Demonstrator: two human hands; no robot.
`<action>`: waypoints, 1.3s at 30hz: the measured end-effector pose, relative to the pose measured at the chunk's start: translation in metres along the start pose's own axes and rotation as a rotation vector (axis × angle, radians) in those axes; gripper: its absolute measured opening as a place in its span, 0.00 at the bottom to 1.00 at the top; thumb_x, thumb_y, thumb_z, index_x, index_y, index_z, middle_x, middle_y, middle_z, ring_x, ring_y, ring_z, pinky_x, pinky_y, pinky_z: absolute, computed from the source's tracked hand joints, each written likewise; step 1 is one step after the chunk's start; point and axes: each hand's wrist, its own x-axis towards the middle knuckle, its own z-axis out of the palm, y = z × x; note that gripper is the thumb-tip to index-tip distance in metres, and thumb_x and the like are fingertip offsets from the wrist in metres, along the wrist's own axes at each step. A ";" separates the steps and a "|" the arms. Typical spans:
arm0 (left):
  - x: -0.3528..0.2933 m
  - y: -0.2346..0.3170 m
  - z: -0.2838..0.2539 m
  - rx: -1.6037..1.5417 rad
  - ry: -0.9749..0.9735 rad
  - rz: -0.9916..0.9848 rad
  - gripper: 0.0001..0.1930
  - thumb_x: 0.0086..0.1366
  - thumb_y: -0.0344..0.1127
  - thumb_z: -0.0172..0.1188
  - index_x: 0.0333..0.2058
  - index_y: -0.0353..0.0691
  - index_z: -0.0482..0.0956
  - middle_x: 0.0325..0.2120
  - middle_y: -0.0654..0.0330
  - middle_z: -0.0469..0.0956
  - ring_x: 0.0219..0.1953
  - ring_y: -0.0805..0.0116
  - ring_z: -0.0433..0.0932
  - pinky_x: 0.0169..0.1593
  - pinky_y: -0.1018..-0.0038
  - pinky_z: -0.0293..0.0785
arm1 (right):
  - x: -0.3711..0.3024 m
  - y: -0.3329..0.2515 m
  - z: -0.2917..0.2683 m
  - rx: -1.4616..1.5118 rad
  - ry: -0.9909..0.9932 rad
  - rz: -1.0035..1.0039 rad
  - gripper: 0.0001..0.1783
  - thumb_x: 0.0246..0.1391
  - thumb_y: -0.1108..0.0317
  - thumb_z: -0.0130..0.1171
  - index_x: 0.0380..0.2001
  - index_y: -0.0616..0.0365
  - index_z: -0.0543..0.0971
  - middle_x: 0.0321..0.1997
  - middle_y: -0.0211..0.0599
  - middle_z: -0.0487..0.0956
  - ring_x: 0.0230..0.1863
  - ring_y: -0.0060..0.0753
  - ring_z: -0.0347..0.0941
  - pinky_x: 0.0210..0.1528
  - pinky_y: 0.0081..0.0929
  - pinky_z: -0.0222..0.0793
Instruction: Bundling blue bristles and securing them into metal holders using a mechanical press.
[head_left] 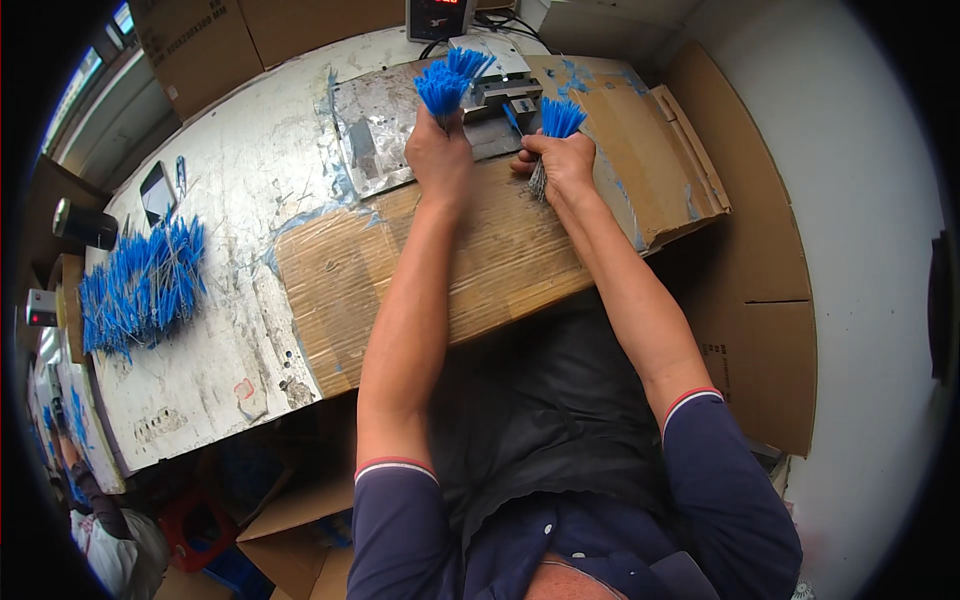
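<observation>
My left hand is closed around a bundle of thin blue-tipped wires, tips pointing up and away from me. To its right, my right hand grips a second bundle of blue-tipped wires, whose thin grey ends stick out below the palm. A single blue piece shows just beyond the right fingertips, beside a small metal fixture; whether the fingers touch it I cannot tell. Both hands are over the metal plate and the cardboard's far edge.
Flattened cardboard covers the table's near edge. A heap of blue-tipped wires lies at left, by a phone and a dark cylinder. A device with a red display stands at the back. Another person is at lower left.
</observation>
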 end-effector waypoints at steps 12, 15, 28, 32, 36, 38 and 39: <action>-0.001 0.001 -0.001 0.247 0.047 0.107 0.06 0.62 0.30 0.62 0.38 0.41 0.75 0.28 0.48 0.80 0.34 0.43 0.80 0.38 0.52 0.72 | 0.004 0.002 0.006 0.010 0.048 0.049 0.07 0.46 0.86 0.62 0.25 0.66 0.74 0.24 0.42 0.77 0.19 0.35 0.77 0.16 0.35 0.79; -0.002 -0.001 0.001 0.318 -0.002 0.165 0.06 0.61 0.30 0.62 0.37 0.40 0.76 0.29 0.48 0.80 0.35 0.44 0.79 0.40 0.52 0.71 | 0.004 0.000 0.002 0.122 -0.053 0.118 0.06 0.48 0.82 0.64 0.28 0.66 0.76 0.26 0.41 0.78 0.22 0.35 0.78 0.19 0.35 0.81; -0.002 -0.005 0.004 0.369 -0.128 0.230 0.06 0.59 0.30 0.62 0.34 0.37 0.75 0.29 0.44 0.81 0.35 0.41 0.80 0.39 0.49 0.72 | 0.001 0.002 -0.011 0.126 -0.041 0.114 0.04 0.48 0.80 0.64 0.28 0.70 0.79 0.25 0.45 0.80 0.22 0.37 0.79 0.23 0.35 0.84; -0.002 -0.004 0.002 0.373 -0.126 0.242 0.05 0.59 0.29 0.61 0.34 0.37 0.76 0.28 0.44 0.81 0.34 0.41 0.80 0.40 0.49 0.72 | -0.004 -0.001 -0.013 0.161 -0.060 0.137 0.04 0.46 0.81 0.64 0.25 0.71 0.78 0.24 0.46 0.79 0.20 0.38 0.79 0.21 0.35 0.83; -0.003 -0.005 0.002 0.392 -0.129 0.322 0.04 0.59 0.28 0.59 0.34 0.38 0.76 0.28 0.46 0.80 0.35 0.42 0.79 0.40 0.50 0.71 | -0.006 -0.005 -0.010 0.049 -0.059 0.107 0.04 0.44 0.82 0.63 0.20 0.69 0.77 0.21 0.44 0.78 0.19 0.37 0.78 0.19 0.34 0.82; -0.005 -0.005 0.003 0.468 -0.114 0.363 0.04 0.59 0.27 0.56 0.33 0.38 0.76 0.29 0.48 0.80 0.35 0.44 0.79 0.40 0.51 0.71 | -0.007 -0.004 -0.008 0.027 -0.062 0.105 0.05 0.44 0.82 0.63 0.19 0.69 0.76 0.21 0.44 0.78 0.19 0.37 0.78 0.19 0.34 0.81; -0.005 -0.005 0.004 0.467 -0.115 0.363 0.04 0.59 0.27 0.56 0.33 0.38 0.76 0.29 0.48 0.80 0.35 0.44 0.79 0.40 0.51 0.71 | -0.008 -0.004 -0.007 0.004 -0.067 0.103 0.06 0.44 0.82 0.62 0.18 0.68 0.75 0.20 0.44 0.77 0.18 0.37 0.78 0.19 0.34 0.81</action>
